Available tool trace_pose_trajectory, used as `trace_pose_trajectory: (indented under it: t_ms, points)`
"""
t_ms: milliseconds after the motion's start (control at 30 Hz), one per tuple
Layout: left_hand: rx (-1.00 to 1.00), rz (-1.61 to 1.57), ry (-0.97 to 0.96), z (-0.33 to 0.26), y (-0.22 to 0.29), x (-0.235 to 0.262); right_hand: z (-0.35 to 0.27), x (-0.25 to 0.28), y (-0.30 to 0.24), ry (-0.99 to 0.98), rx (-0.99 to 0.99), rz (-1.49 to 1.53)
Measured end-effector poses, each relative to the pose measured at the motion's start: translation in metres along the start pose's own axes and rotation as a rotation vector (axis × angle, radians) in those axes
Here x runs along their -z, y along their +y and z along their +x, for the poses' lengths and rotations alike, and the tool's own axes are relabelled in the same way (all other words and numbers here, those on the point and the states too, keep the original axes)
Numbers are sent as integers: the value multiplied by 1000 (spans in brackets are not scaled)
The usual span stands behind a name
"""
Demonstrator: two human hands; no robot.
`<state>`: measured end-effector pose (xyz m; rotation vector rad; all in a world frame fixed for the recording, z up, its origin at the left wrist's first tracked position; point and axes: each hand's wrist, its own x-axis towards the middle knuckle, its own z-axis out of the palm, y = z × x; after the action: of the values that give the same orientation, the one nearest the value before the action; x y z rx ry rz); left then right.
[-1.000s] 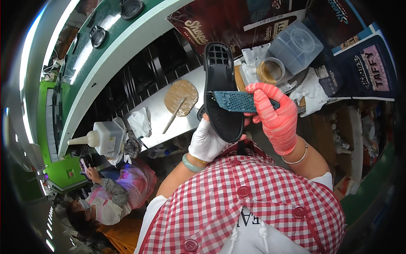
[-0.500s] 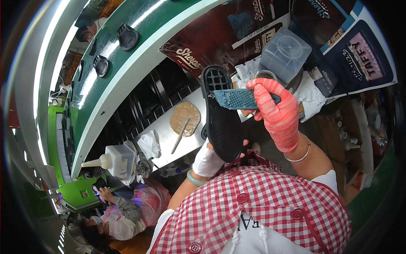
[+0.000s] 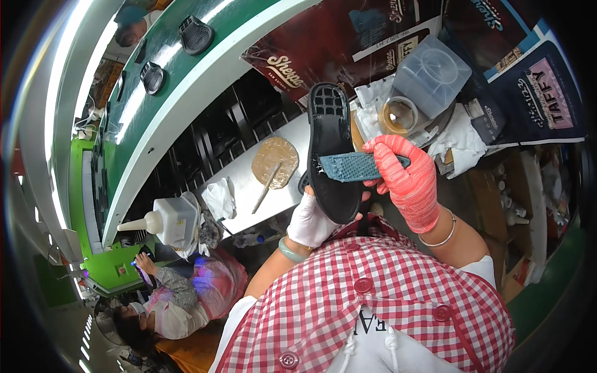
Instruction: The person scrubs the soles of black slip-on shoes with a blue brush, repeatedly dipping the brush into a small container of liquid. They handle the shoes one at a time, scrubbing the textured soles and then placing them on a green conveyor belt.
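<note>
In the head view, the black shoe sole point(image 3: 333, 196) stands near the picture's centre, its long axis running from 12 to 6 o'clock; the white-gloved left hand point(image 3: 311, 224), at its 7 o'clock, has its fingers curled round the lower end; the pink-gloved right hand point(image 3: 410, 183), at 4 o'clock, pinches a blue textured tool point(image 3: 351, 167), whose far end overlaps the sole, contact unclear; a wrapped brown disc point(image 3: 283, 155) lies at 9 o'clock, a clear plastic box point(image 3: 431, 76) at 2.
</note>
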<state>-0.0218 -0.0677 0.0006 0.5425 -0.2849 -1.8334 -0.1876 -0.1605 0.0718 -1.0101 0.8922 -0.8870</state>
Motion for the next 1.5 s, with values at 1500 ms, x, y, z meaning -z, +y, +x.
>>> trace_pose_trajectory:
  t_ms: [1500]
  points:
    - [355,-113,208,-5,26,31,39,-27,3,-608,-436,-375]
